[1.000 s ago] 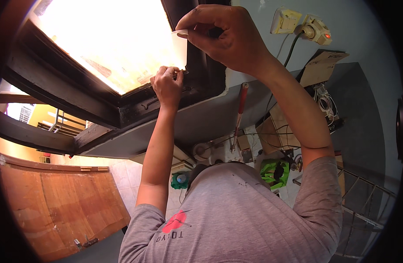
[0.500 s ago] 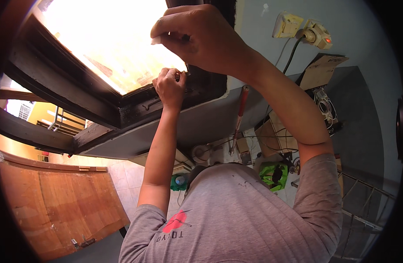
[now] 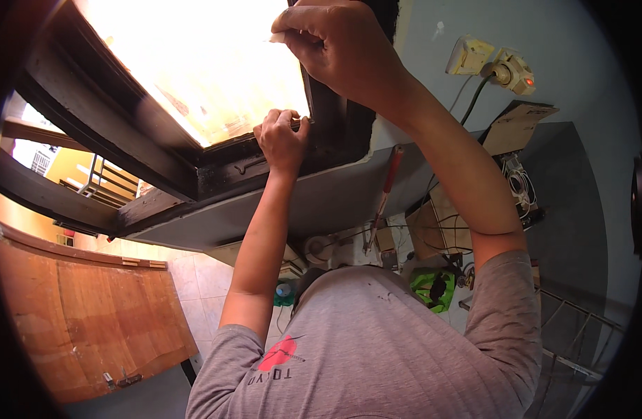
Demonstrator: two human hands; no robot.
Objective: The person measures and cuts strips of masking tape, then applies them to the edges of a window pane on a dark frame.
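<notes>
A dark-painted window frame point(image 3: 265, 158) surrounds a brightly lit pane point(image 3: 209, 70) at the upper left. At the lower right corner of the pane, my left hand point(image 3: 282, 143) rests on the frame with its fingers curled and closed. Whatever lies between those fingertips is too small to make out. My right hand point(image 3: 345, 49) is raised farther up, in front of the pane's right side and the frame. Its thumb and fingers pinch a small pale strip point(image 3: 276, 38), of which just an end shows. A small hook point(image 3: 245, 168) sits on the lower rail.
On the right wall are a switch plate point(image 3: 469, 55) and a socket with a plug point(image 3: 514, 70). A red-handled pole point(image 3: 392, 171) leans below the window. Cardboard point(image 3: 518, 126), cables and a green bag point(image 3: 432, 288) lie beyond my chest. A wooden panel point(image 3: 97, 314) stands lower left.
My right hand has moved up and slightly right, still pinching the pale strip. The left hand stays at the pane's lower corner. The whole view has shifted a little.
</notes>
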